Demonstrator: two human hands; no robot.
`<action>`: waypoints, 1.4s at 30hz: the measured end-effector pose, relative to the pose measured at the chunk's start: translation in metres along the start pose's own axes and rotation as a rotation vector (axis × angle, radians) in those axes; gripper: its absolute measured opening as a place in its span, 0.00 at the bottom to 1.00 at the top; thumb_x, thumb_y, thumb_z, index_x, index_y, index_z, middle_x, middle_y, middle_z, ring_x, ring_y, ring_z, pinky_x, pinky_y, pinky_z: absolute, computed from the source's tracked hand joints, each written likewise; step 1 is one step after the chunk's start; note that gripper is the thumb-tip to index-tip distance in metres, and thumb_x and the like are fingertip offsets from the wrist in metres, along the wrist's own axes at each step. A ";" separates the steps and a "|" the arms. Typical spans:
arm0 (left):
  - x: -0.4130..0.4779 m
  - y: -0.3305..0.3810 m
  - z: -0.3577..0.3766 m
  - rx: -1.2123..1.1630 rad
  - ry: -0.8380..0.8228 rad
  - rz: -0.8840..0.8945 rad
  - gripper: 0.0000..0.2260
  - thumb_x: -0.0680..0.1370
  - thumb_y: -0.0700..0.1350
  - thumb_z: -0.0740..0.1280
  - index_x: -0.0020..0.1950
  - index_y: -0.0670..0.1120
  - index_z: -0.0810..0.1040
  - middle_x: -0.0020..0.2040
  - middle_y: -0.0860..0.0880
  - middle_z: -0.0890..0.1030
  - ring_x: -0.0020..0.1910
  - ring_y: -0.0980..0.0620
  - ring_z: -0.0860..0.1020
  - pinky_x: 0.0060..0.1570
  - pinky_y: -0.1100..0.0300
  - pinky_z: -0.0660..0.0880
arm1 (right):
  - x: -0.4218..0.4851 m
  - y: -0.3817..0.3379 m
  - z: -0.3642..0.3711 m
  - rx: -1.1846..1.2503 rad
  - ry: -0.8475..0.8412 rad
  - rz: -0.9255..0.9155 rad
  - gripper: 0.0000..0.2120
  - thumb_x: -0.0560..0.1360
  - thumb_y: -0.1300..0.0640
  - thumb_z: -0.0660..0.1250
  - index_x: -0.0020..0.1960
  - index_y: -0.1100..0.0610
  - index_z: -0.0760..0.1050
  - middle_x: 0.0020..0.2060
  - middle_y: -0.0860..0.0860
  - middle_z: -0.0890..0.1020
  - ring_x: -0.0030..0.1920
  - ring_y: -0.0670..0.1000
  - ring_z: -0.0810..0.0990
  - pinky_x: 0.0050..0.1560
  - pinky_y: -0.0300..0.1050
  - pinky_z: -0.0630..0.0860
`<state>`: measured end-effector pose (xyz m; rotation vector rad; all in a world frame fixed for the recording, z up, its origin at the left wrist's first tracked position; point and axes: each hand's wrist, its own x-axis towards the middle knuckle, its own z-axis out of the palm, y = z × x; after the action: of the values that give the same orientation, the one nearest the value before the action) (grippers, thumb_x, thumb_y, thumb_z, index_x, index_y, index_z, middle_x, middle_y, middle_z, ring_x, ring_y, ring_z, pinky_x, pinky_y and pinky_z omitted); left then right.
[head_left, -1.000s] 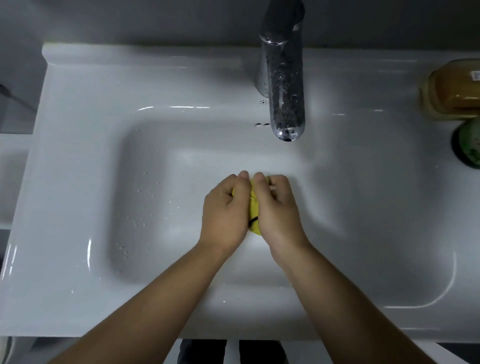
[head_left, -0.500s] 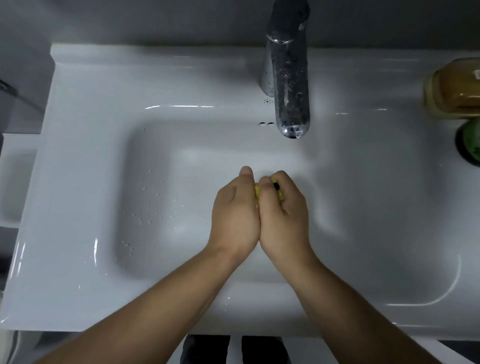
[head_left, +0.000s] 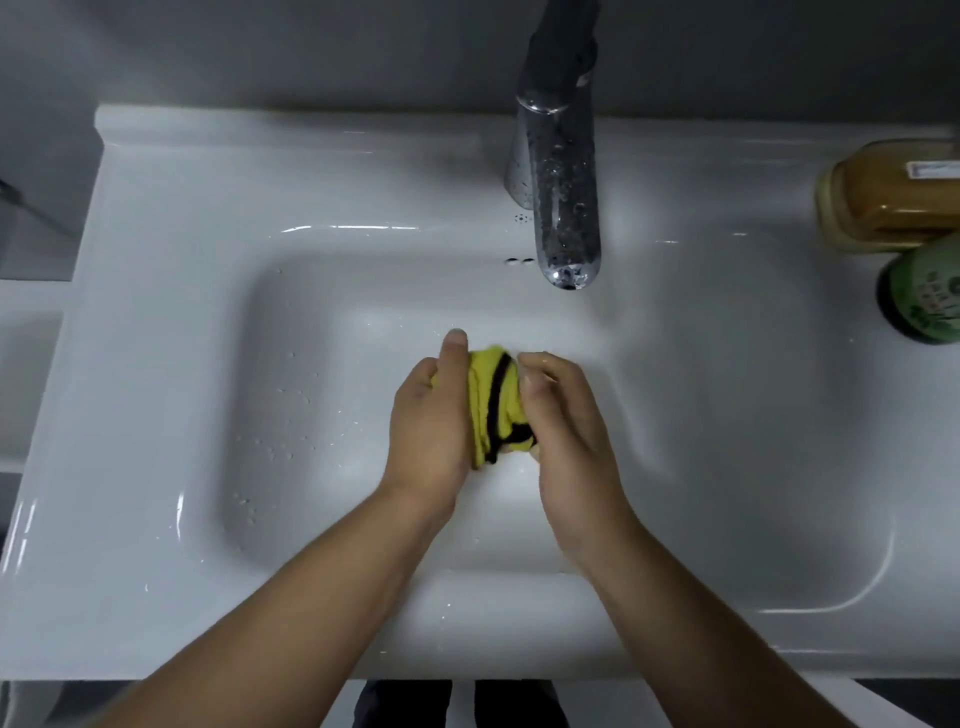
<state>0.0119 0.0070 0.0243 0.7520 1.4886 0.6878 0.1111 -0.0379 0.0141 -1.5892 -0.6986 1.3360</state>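
Left hand (head_left: 427, 423): fingers curled round the left side of a bunched yellow cloth (head_left: 493, 402) with black trim, thumb laid along its top.
Right hand (head_left: 569, 421): curled on the cloth's right side.
Cloth: squeezed between both hands over the middle of the sink (head_left: 291, 395), below the tap (head_left: 566, 208).
Room: open basin lay on either side. A soap box (head_left: 893, 200) and a green jar (head_left: 930, 296) stood on the right rim, well apart from the hands.

Chrome tap (head_left: 567, 208) overhangs the white sink (head_left: 208, 322); amber container (head_left: 891, 200) and green bottle (head_left: 927, 296) sit on its right rim.
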 end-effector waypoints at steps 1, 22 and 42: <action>0.000 0.006 -0.002 -0.050 -0.053 -0.092 0.22 0.80 0.57 0.60 0.41 0.39 0.76 0.31 0.41 0.79 0.29 0.46 0.79 0.28 0.57 0.74 | -0.006 0.004 -0.004 -0.092 -0.042 -0.156 0.16 0.76 0.43 0.62 0.62 0.43 0.75 0.60 0.47 0.78 0.61 0.44 0.78 0.58 0.41 0.76; -0.022 -0.019 0.007 0.306 0.026 0.378 0.22 0.82 0.50 0.53 0.27 0.57 0.65 0.25 0.57 0.70 0.27 0.57 0.67 0.31 0.60 0.64 | 0.007 0.000 0.018 0.027 0.143 0.244 0.13 0.76 0.56 0.61 0.33 0.58 0.67 0.30 0.54 0.73 0.35 0.54 0.74 0.36 0.47 0.70; -0.020 0.012 -0.004 0.131 -0.300 -0.115 0.19 0.83 0.59 0.58 0.47 0.46 0.77 0.40 0.45 0.84 0.30 0.51 0.81 0.30 0.57 0.79 | -0.001 0.008 -0.021 -0.469 -0.015 -0.321 0.19 0.77 0.45 0.61 0.66 0.43 0.64 0.56 0.45 0.77 0.54 0.41 0.78 0.51 0.28 0.71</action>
<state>0.0090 -0.0019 0.0461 0.8231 1.2982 0.3739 0.1302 -0.0483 0.0071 -1.7315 -1.2888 0.9917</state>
